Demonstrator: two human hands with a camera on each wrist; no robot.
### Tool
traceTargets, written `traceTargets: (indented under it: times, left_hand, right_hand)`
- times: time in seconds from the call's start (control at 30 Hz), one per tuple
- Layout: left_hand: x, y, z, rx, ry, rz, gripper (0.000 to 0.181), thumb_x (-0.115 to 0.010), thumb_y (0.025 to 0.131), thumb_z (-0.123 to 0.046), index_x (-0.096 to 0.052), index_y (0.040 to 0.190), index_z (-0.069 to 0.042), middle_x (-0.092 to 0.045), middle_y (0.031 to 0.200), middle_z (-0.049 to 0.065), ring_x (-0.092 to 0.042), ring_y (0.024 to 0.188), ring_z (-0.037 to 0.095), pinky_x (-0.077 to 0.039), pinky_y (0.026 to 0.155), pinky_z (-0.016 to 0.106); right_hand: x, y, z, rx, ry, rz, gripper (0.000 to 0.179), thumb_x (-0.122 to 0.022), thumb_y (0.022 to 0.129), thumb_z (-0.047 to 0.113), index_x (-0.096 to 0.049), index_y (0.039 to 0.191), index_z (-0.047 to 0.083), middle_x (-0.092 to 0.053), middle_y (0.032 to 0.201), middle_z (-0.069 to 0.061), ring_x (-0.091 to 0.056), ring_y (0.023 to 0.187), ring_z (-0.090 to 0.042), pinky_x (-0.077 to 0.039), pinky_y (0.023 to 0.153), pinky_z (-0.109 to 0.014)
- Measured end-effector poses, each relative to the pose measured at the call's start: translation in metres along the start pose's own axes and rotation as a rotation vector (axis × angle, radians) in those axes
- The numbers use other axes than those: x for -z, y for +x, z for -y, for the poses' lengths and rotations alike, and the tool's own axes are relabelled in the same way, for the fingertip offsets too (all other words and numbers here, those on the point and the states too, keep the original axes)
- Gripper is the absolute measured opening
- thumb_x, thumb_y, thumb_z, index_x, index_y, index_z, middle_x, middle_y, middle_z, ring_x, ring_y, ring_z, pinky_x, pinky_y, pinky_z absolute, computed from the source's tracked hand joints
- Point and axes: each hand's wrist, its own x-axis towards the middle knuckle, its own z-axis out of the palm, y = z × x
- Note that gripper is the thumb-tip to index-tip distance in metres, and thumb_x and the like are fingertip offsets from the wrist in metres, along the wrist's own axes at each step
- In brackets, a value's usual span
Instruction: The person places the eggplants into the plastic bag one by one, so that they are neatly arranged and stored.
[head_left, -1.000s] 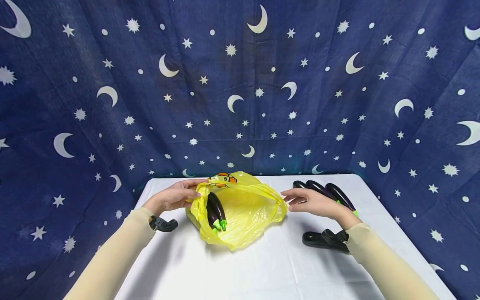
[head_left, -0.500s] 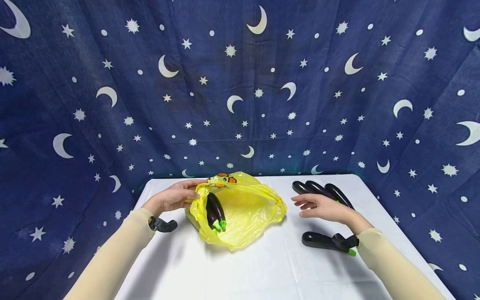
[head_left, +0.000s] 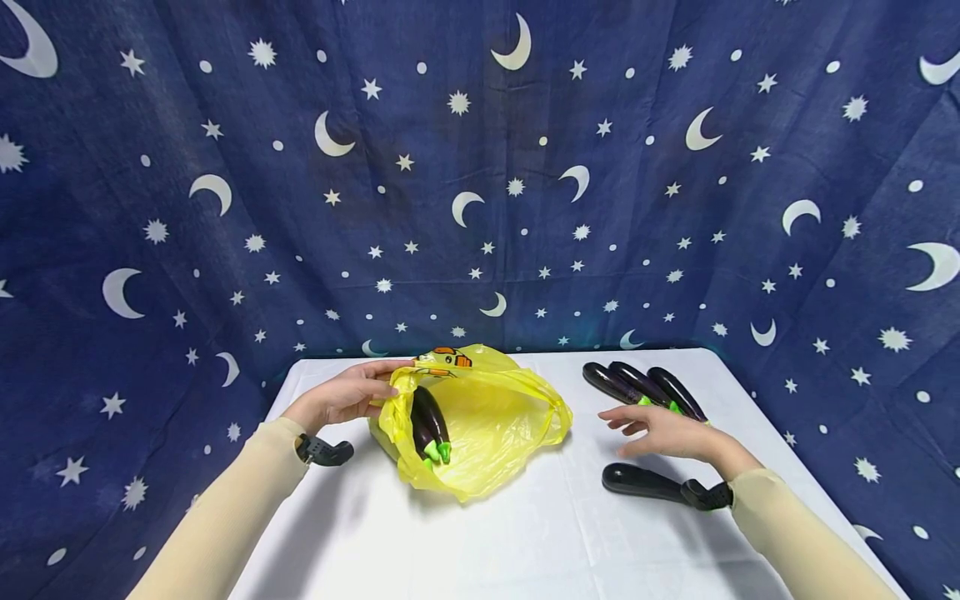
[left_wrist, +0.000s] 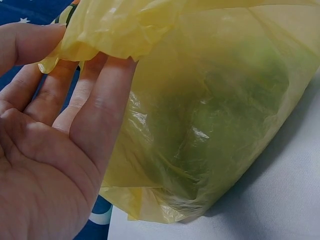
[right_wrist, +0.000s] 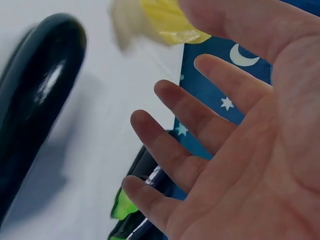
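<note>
A yellow plastic bag (head_left: 495, 425) lies on its side with its mouth toward me. Inside it, against the left wall, are dark eggplants (head_left: 429, 421) with green stem ends. My left hand (head_left: 348, 393) pinches the left edge of the bag's mouth; in the left wrist view the thumb (left_wrist: 37, 42) presses the film against the fingers. With nothing in it, my right hand (head_left: 667, 435) hovers over the table, fingers spread. Just nearer to me than that hand lies a single eggplant (head_left: 641, 482), its stem end hidden by the wrist camera.
Behind the right hand, three eggplants (head_left: 637, 382) lie side by side at the table's back right. A white cloth covers the table (head_left: 525, 542). Blue curtains (head_left: 480, 208) with moons and stars stand close behind and at both sides.
My right hand has left the bag's right edge and moved right and toward me, its fingers free. The left hand and the bag have stayed in place.
</note>
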Motion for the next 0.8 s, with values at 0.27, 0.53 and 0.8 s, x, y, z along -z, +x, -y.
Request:
traceTargets:
  times: [0.27,0.53,0.8]
  left_hand:
    - [-0.001,0.0,0.0,0.001,-0.004,-0.008,0.068,-0.059,0.097,0.003,-0.033,0.16,-0.007,-0.053,0.144,0.012,-0.065,0.109,0.022,-0.057,0.094,0.044]
    - [-0.001,0.0,0.0,0.003,-0.004,-0.007,0.069,-0.059,0.097,0.003,-0.034,0.16,-0.007,-0.052,0.145,0.012,-0.065,0.109,0.021,-0.057,0.094,0.044]
    - [0.0,-0.001,0.0,0.008,-0.003,-0.009,0.067,-0.057,0.098,0.003,-0.033,0.16,-0.007,-0.05,0.147,0.015,-0.065,0.109,0.022,-0.057,0.093,0.044]
  right_hand:
    - [-0.003,-0.011,-0.015,-0.025,0.016,0.015,0.069,-0.082,0.084,0.024,-0.056,0.146,0.009,-0.059,0.136,-0.02,-0.054,0.125,-0.044,-0.049,0.097,-0.051]
    - [-0.003,-0.022,-0.034,-0.028,0.084,0.083,0.067,-0.08,0.085,0.017,-0.055,0.145,0.002,-0.061,0.132,-0.022,-0.06,0.116,-0.042,-0.053,0.088,-0.043]
    - [0.002,-0.031,-0.056,-0.069,0.136,0.112,0.062,-0.079,0.084,0.01,-0.058,0.141,0.0,-0.062,0.127,-0.021,-0.058,0.118,-0.041,-0.055,0.082,-0.034]
